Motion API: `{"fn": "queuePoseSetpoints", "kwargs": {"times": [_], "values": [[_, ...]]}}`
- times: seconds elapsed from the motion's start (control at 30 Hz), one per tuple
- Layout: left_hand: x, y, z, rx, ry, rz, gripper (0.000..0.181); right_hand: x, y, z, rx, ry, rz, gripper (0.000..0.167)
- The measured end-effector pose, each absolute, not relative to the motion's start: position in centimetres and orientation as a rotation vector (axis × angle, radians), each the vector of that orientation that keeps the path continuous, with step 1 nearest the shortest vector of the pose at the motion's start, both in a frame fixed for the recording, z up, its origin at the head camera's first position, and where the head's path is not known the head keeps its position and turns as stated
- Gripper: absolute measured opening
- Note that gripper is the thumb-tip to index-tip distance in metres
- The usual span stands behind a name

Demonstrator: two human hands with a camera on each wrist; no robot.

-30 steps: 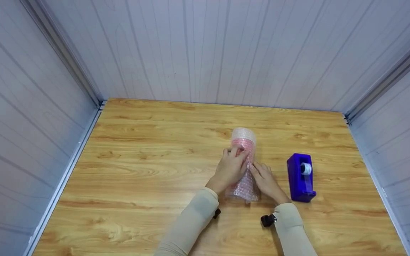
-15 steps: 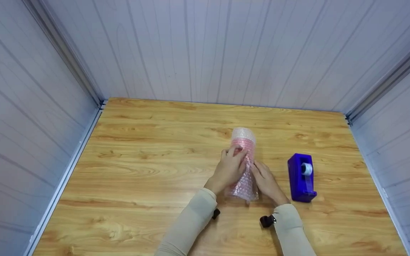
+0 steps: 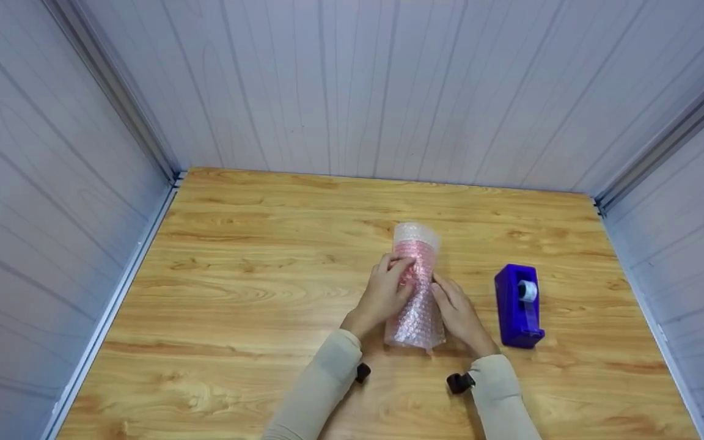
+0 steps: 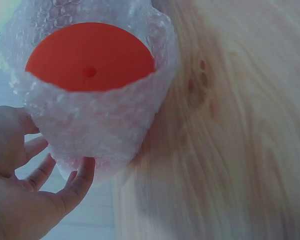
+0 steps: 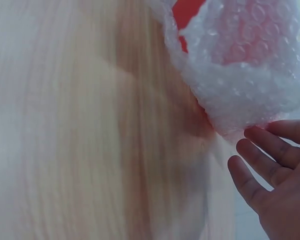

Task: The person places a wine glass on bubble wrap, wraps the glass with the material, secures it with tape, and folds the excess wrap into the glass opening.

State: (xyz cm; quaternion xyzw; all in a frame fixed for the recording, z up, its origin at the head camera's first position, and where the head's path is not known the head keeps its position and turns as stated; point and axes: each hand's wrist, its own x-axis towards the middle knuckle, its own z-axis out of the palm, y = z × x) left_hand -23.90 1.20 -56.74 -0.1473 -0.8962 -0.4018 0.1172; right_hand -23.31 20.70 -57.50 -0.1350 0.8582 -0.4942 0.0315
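A red cylinder rolled in bubble wrap (image 3: 416, 318) lies on the table, its long side away from the person. The left wrist view shows its flat red end (image 4: 90, 60) with a small dimple, inside the loose wrap's mouth. My left hand (image 3: 381, 293) rests on the roll's left and upper side, fingers bent and spread, the thumb against the wrap. On the right side my right hand (image 3: 457, 308) touches the wrap with fairly straight fingers, as the right wrist view shows at the fingertips (image 5: 245, 145). The roll's underside is hidden.
A blue tape dispenser (image 3: 518, 308) with a roll of clear tape stands to the right of the right hand. The wooden table (image 3: 254, 263) is bounded by pale panel walls (image 3: 352, 91) at the back and both sides.
The left hand has shifted slightly left and toward the person, uncovering more of the wrap. The roll's top end has turned a little left. The right hand stays almost in place.
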Motion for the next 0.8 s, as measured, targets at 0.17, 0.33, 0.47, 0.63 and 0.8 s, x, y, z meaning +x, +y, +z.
{"fn": "queuePoseSetpoints", "kwargs": {"times": [0.17,0.33,0.47,0.63,0.8], "values": [[-23.7,0.7,-57.0,-0.417,-2.602,-1.249,0.042,-23.0,20.8,-57.2,-0.457,2.634,-1.542,0.048],[-23.2,0.4,-57.2,-0.372,-2.591,-1.361,0.045,-22.4,20.8,-57.2,-0.471,2.574,-1.626,0.047],[-22.7,0.0,-57.5,-0.341,-2.567,-1.455,0.047,-21.9,20.7,-57.3,-0.508,2.535,-1.696,0.043],[-22.0,-0.4,-57.8,-0.342,-2.541,-1.52,0.052,-21.5,20.4,-57.4,-0.593,2.559,-1.727,0.037],[-21.2,-0.8,-57.9,-0.341,-2.573,-1.547,0.056,-21.2,20.2,-57.3,-0.66,2.632,-1.644,0.032]]}}
